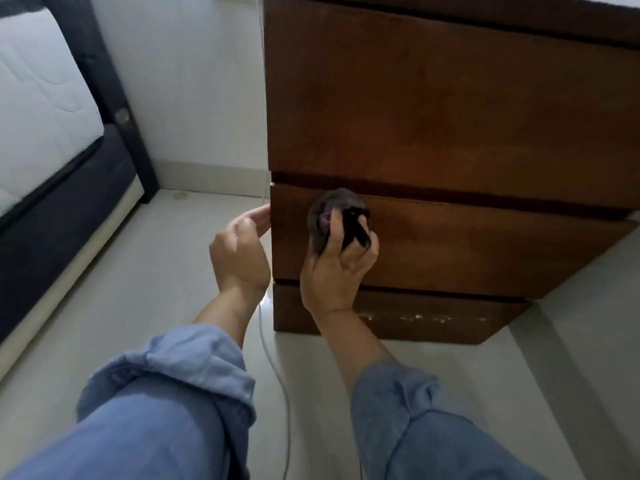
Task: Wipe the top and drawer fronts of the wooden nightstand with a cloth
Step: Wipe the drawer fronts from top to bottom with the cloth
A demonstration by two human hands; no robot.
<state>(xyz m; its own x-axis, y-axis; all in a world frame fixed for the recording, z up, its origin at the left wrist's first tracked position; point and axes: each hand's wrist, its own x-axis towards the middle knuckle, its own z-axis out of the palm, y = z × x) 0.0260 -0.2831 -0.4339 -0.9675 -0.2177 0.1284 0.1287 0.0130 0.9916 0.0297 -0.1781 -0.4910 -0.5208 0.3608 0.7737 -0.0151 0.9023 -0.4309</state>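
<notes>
The wooden nightstand (450, 116) fills the upper right, seen from low down, with a tall upper drawer front and a lower drawer front (467, 247) under it. My right hand (334, 268) is shut on a bunched dark cloth (323, 211) with a purple patch and presses it against the left part of the lower drawer front. My left hand (240, 247) is beside the nightstand's left edge, its curled fingertips touching that edge and holding nothing. The nightstand's top is out of view.
A bed with a white mattress (38, 109) and dark frame (104, 74) stands at the left. A thin white cable (273, 368) runs down beside the nightstand's left edge and across the pale tiled floor (138, 289). The white wall (194, 81) lies behind.
</notes>
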